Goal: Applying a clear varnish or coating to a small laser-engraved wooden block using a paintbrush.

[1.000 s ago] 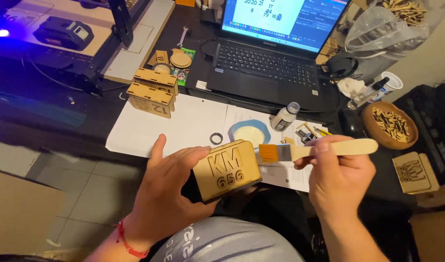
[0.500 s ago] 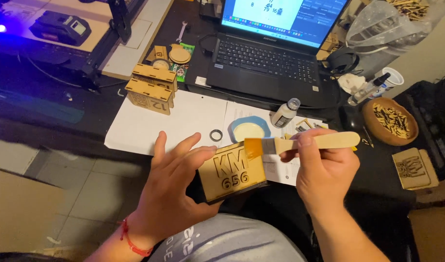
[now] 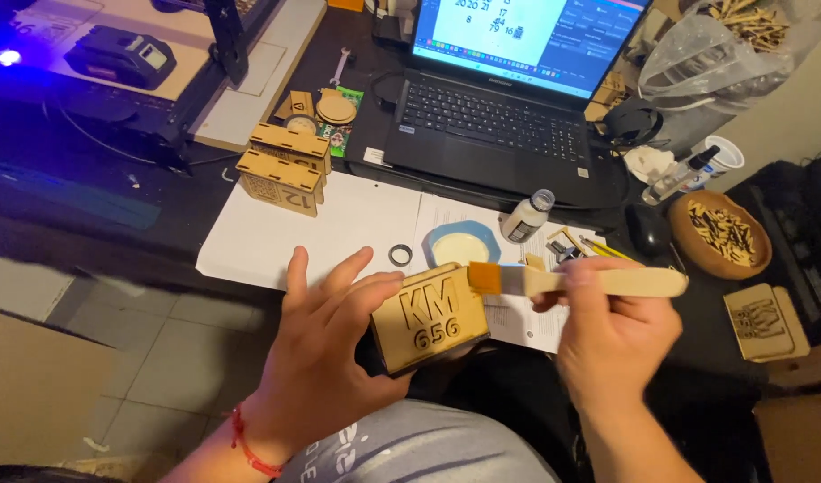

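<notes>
Box [image 3: 428, 317] of pale laser-cut wood sits in the left hand [image 3: 325, 344] above the lap, fingers wrapped behind it, tilting its engraved face upward. Right hand [image 3: 612, 331] pinches a flat brush [image 3: 571, 281], bristles touching the box's top right corner, apparently coating that edge.

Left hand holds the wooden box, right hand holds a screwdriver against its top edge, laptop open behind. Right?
Not quite. The right hand holds a flat brush with a wooden handle, not a screwdriver; its bristles meet the top edge of the wooden box in the left hand. The laptop is open behind. Head view shows it.
</notes>
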